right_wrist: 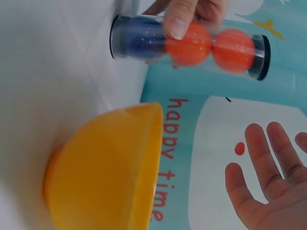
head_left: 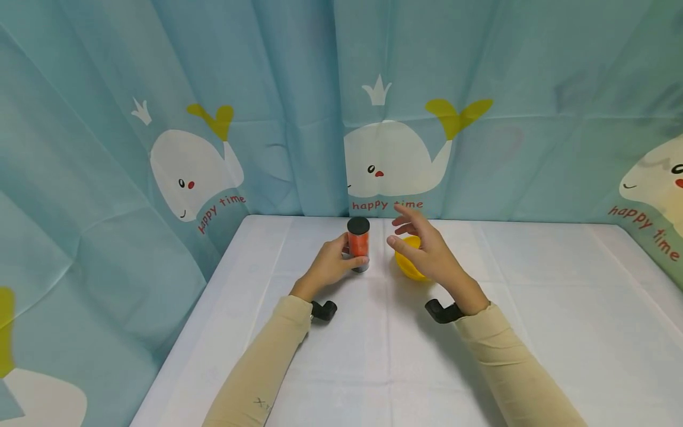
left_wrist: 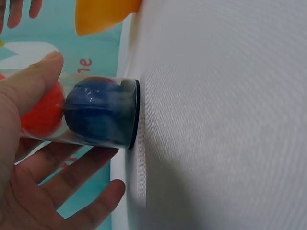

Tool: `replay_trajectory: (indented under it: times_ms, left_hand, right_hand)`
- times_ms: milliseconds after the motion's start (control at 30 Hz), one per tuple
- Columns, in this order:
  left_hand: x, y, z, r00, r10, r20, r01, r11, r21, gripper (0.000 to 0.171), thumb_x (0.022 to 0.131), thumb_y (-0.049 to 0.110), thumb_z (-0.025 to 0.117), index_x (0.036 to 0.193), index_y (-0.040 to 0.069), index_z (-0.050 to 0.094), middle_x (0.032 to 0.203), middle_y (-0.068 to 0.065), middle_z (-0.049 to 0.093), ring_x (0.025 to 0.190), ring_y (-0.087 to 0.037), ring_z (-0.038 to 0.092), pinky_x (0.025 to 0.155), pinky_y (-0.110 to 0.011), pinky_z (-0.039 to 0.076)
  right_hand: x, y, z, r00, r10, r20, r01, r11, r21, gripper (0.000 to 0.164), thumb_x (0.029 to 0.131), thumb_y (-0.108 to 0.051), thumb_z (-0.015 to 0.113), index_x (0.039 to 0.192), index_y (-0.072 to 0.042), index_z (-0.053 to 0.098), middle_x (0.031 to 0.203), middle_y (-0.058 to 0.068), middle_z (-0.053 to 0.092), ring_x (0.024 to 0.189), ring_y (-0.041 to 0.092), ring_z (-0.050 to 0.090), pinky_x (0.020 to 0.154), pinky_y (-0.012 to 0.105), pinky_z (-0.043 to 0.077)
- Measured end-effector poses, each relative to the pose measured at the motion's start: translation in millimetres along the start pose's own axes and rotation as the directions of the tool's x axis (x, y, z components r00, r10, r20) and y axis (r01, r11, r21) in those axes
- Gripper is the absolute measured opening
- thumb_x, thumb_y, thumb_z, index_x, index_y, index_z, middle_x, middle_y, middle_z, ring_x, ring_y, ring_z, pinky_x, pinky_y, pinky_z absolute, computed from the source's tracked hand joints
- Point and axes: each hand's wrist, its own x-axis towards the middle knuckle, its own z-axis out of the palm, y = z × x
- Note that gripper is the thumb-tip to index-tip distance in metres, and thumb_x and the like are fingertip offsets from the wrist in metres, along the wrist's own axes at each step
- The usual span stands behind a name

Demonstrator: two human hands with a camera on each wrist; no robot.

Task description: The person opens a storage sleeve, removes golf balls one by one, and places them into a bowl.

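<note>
A clear tube (head_left: 358, 244) with black end caps stands upright on the table. In the right wrist view, a dark blue ball (right_wrist: 143, 38) sits at its bottom, with two orange-red balls (right_wrist: 233, 51) above it. My left hand (head_left: 331, 261) grips the tube, thumb on one side and fingers behind. A yellow bowl (head_left: 408, 268) stands to the right of the tube, partly hidden by my right hand. My right hand (head_left: 428, 249) hovers above the bowl, fingers spread and apart from the tube, with nothing in it.
A white cloth covers the table (head_left: 560, 320). Behind it and along the left side hangs a light blue curtain (head_left: 299, 71) printed with whales. Black camera mounts (head_left: 444, 311) are strapped at both wrists.
</note>
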Motion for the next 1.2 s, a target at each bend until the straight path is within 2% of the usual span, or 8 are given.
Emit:
replay_trajectory:
  times_ms: [267, 500, 733, 933, 1100, 1200]
  left_hand:
    - [-0.6, 6.2, 3.8, 1.0, -0.01, 0.005, 0.009, 1.0, 0.029, 0.053, 0.094, 0.037, 0.075, 0.138, 0.016, 0.054, 0.132, -0.005, 0.069, 0.123, -0.028, 0.066, 0.107, -0.05, 0.05]
    - [-3.2, 11.8, 6.3, 1.0, 0.019, 0.011, -0.02, 0.997, 0.069, 0.047, 0.093, 0.034, 0.077, 0.133, 0.018, 0.056, 0.128, -0.002, 0.069, 0.127, -0.025, 0.062, 0.11, -0.05, 0.047]
    - [-3.7, 14.4, 7.1, 0.998, 0.057, 0.018, -0.059, 0.984, 0.168, 0.056, 0.093, 0.036, 0.077, 0.142, 0.023, 0.054, 0.126, -0.003, 0.065, 0.114, -0.023, 0.062, 0.103, -0.047, 0.05]
    - [-4.1, 18.7, 4.7, 0.997, 0.071, 0.025, -0.074, 0.977, 0.202, 0.057, 0.093, 0.04, 0.076, 0.142, 0.024, 0.054, 0.117, -0.003, 0.062, 0.1, -0.021, 0.059, 0.092, -0.044, 0.05]
    - [-4.4, 23.1, 2.4, 0.996, 0.084, 0.026, -0.087, 0.975, 0.205, 0.056, 0.092, 0.038, 0.078, 0.142, 0.024, 0.056, 0.113, -0.004, 0.06, 0.098, -0.021, 0.058, 0.09, -0.041, 0.05]
    - [-4.8, 25.7, 1.1, 0.996, 0.088, 0.019, -0.09, 0.975, 0.205, 0.057, 0.091, 0.037, 0.079, 0.141, 0.023, 0.057, 0.112, -0.004, 0.058, 0.099, -0.02, 0.058, 0.091, -0.04, 0.051]
  right_hand:
    - [0, 0, 6, 1.0, 0.0, 0.015, 0.0, 1.0, -0.001, 0.066, 0.1, -0.021, 0.068, 0.158, -0.014, 0.036, 0.136, 0.015, 0.057, 0.121, 0.038, 0.062, 0.116, 0.054, 0.04]
    - [0, 2, 9, 1.0, 0.002, 0.024, -0.002, 1.0, -0.003, 0.067, 0.099, -0.02, 0.069, 0.157, -0.014, 0.037, 0.137, 0.019, 0.056, 0.12, 0.036, 0.062, 0.113, 0.057, 0.041]
    - [0, -1, 11, 0.999, 0.009, 0.036, -0.007, 0.998, -0.067, 0.066, 0.097, -0.022, 0.072, 0.154, -0.007, 0.041, 0.131, 0.019, 0.055, 0.115, 0.035, 0.062, 0.108, 0.055, 0.046]
    - [0, -2, 11, 0.998, 0.048, 0.037, -0.043, 0.989, -0.142, 0.06, 0.096, -0.028, 0.073, 0.148, -0.008, 0.051, 0.122, 0.015, 0.053, 0.111, 0.033, 0.058, 0.104, 0.052, 0.05]
    - [0, -2, 9, 0.999, 0.048, 0.016, -0.044, 0.978, -0.205, 0.053, 0.095, -0.032, 0.074, 0.14, -0.01, 0.059, 0.116, 0.012, 0.056, 0.102, 0.03, 0.058, 0.091, 0.044, 0.051]
    - [0, -1, 8, 0.999, 0.036, -0.003, -0.036, 0.968, -0.25, 0.051, 0.095, -0.035, 0.073, 0.138, -0.01, 0.061, 0.109, 0.01, 0.056, 0.094, 0.028, 0.056, 0.081, 0.037, 0.047]
